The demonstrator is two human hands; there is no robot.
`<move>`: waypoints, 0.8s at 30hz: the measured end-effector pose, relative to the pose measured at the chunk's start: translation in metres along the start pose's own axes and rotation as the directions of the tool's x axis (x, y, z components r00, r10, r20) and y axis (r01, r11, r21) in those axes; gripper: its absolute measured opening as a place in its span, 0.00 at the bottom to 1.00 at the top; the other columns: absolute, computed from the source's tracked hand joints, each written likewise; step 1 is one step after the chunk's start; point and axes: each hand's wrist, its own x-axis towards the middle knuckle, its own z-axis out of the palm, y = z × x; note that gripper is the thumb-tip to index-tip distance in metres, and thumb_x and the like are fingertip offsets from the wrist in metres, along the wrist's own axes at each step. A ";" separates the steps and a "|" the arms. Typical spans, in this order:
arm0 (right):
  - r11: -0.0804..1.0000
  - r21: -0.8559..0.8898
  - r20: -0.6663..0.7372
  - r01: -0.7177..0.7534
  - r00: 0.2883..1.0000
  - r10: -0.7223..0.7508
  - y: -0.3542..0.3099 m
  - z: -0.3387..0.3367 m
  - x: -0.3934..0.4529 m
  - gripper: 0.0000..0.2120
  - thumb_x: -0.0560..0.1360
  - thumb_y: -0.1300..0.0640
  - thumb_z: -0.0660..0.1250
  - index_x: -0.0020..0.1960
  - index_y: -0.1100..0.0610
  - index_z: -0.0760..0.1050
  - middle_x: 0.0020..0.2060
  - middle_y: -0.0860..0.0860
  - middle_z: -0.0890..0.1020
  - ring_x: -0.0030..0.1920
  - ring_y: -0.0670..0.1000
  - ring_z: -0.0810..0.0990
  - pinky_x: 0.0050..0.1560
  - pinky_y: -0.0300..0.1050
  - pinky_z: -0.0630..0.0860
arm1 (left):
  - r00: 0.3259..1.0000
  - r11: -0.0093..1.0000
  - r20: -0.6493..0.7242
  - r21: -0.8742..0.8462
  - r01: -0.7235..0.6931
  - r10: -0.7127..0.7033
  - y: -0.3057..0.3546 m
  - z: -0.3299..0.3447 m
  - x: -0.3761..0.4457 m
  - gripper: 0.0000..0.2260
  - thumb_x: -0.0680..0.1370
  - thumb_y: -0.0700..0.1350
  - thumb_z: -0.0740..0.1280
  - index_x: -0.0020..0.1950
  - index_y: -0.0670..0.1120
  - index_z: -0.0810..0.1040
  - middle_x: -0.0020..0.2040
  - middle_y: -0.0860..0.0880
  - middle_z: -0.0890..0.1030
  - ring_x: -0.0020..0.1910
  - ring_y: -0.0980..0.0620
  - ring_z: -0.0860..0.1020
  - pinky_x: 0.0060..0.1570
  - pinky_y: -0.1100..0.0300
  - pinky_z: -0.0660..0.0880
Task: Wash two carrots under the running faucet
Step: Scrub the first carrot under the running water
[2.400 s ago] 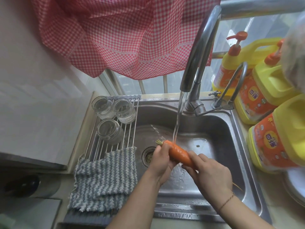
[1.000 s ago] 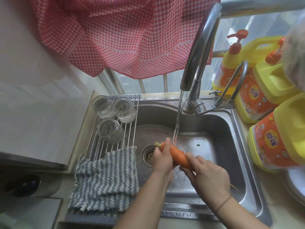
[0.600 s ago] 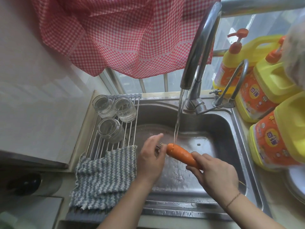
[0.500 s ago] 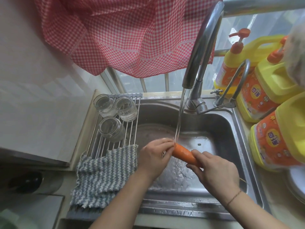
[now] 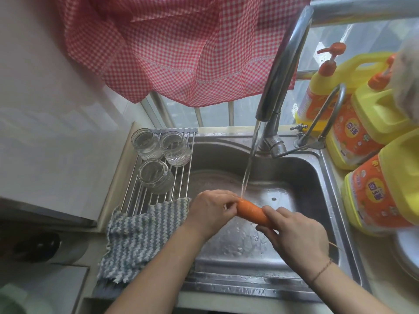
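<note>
One orange carrot is held level over the steel sink. A thin stream from the curved chrome faucet lands on its thick left end. My left hand wraps its fingers around that thick end, hiding the stem. My right hand grips the thin end, and the root tip pokes out behind the wrist. No second carrot is in view.
A wire rack over the sink's left side carries three glass jars and a grey striped cloth. Yellow detergent jugs crowd the right counter. A red checked curtain hangs behind the faucet.
My left hand let go of the carrot's top, opened briefly, then closed round the thick end again. The right hand kept its hold throughout.
</note>
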 end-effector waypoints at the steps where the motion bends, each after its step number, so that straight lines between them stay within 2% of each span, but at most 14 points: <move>1: 1.000 0.005 -0.006 -0.011 1.000 0.011 0.001 0.000 0.001 0.17 0.67 0.36 0.63 0.46 0.46 0.79 0.28 0.47 0.76 0.24 0.52 0.75 0.24 0.37 0.54 | 1.000 1.000 -0.002 0.005 -0.013 0.013 0.001 0.000 0.003 0.07 0.70 0.41 0.72 0.46 0.47 0.87 0.46 0.53 0.87 0.44 0.55 0.84 0.45 0.58 0.81; 3: 1.000 0.003 -0.030 -0.019 0.999 0.019 0.001 -0.001 0.002 0.16 0.67 0.37 0.66 0.46 0.47 0.79 0.28 0.47 0.75 0.24 0.52 0.75 0.24 0.37 0.54 | 0.999 0.999 -0.007 0.027 -0.033 0.033 0.002 0.001 0.008 0.07 0.70 0.42 0.71 0.45 0.46 0.87 0.44 0.52 0.87 0.42 0.54 0.84 0.43 0.58 0.81; 6: 1.000 -0.008 -0.016 -0.024 1.000 0.024 -0.002 -0.001 0.004 0.17 0.64 0.39 0.76 0.46 0.47 0.80 0.28 0.47 0.76 0.23 0.53 0.75 0.24 0.37 0.54 | 0.999 0.998 -0.008 0.054 -0.044 0.045 0.000 0.002 0.009 0.09 0.72 0.45 0.66 0.44 0.46 0.86 0.43 0.51 0.86 0.41 0.52 0.84 0.41 0.56 0.81; 11: 0.996 0.038 0.019 -0.075 0.997 0.075 -0.006 0.002 0.000 0.17 0.62 0.36 0.75 0.45 0.45 0.79 0.28 0.46 0.76 0.24 0.52 0.76 0.24 0.36 0.52 | 0.997 0.994 -0.067 0.104 -0.018 0.026 -0.006 0.004 0.004 0.06 0.72 0.39 0.69 0.44 0.43 0.85 0.41 0.48 0.86 0.39 0.50 0.84 0.39 0.54 0.81; 14: 0.996 0.030 0.027 -0.083 0.996 0.082 -0.006 0.004 -0.001 0.18 0.62 0.35 0.74 0.47 0.43 0.79 0.28 0.46 0.77 0.24 0.51 0.77 0.24 0.37 0.51 | 0.991 0.993 -0.073 0.018 0.113 -0.111 -0.007 0.004 -0.001 0.06 0.76 0.41 0.67 0.46 0.44 0.83 0.41 0.50 0.84 0.40 0.53 0.81 0.42 0.54 0.80; 16: 0.996 0.028 0.026 -0.086 0.996 0.085 -0.005 0.004 0.000 0.18 0.63 0.35 0.74 0.48 0.43 0.79 0.29 0.45 0.77 0.25 0.51 0.77 0.23 0.37 0.52 | 0.972 0.973 -0.073 -0.080 0.215 -0.221 -0.006 0.003 -0.005 0.06 0.78 0.42 0.63 0.45 0.46 0.80 0.41 0.52 0.80 0.41 0.57 0.77 0.41 0.59 0.77; 18: 0.995 0.040 0.021 -0.093 0.996 0.092 -0.003 0.004 0.000 0.18 0.63 0.35 0.73 0.48 0.43 0.79 0.29 0.45 0.77 0.25 0.52 0.78 0.23 0.37 0.55 | 0.958 0.961 -0.120 -0.131 0.243 -0.259 -0.005 0.004 -0.006 0.07 0.78 0.43 0.59 0.41 0.47 0.74 0.39 0.55 0.75 0.39 0.60 0.73 0.39 0.67 0.70; 20: 0.994 0.044 0.009 -0.098 0.995 0.098 -0.002 0.003 0.001 0.18 0.63 0.35 0.73 0.47 0.43 0.79 0.29 0.45 0.77 0.25 0.52 0.78 0.23 0.36 0.57 | 0.937 0.952 -0.189 -0.154 0.266 -0.293 -0.005 0.008 -0.009 0.10 0.78 0.45 0.55 0.38 0.48 0.70 0.35 0.57 0.70 0.36 0.61 0.70 0.35 0.70 0.65; 22: 0.993 0.041 0.017 -0.107 0.994 0.106 -0.003 0.001 0.001 0.18 0.63 0.35 0.73 0.47 0.43 0.79 0.29 0.45 0.77 0.25 0.52 0.78 0.24 0.36 0.57 | 0.905 0.919 -0.199 -0.203 0.338 -0.377 -0.006 0.014 -0.012 0.15 0.79 0.51 0.53 0.35 0.46 0.69 0.31 0.56 0.70 0.31 0.59 0.69 0.31 0.66 0.64; 24: 0.992 0.041 0.025 -0.118 0.993 0.117 -0.004 0.001 0.001 0.18 0.62 0.36 0.74 0.47 0.43 0.79 0.29 0.45 0.77 0.26 0.52 0.78 0.24 0.36 0.57 | 0.880 0.879 -0.130 -0.224 0.422 -0.456 -0.005 0.021 -0.016 0.20 0.81 0.54 0.58 0.32 0.46 0.71 0.26 0.53 0.72 0.27 0.56 0.70 0.29 0.55 0.69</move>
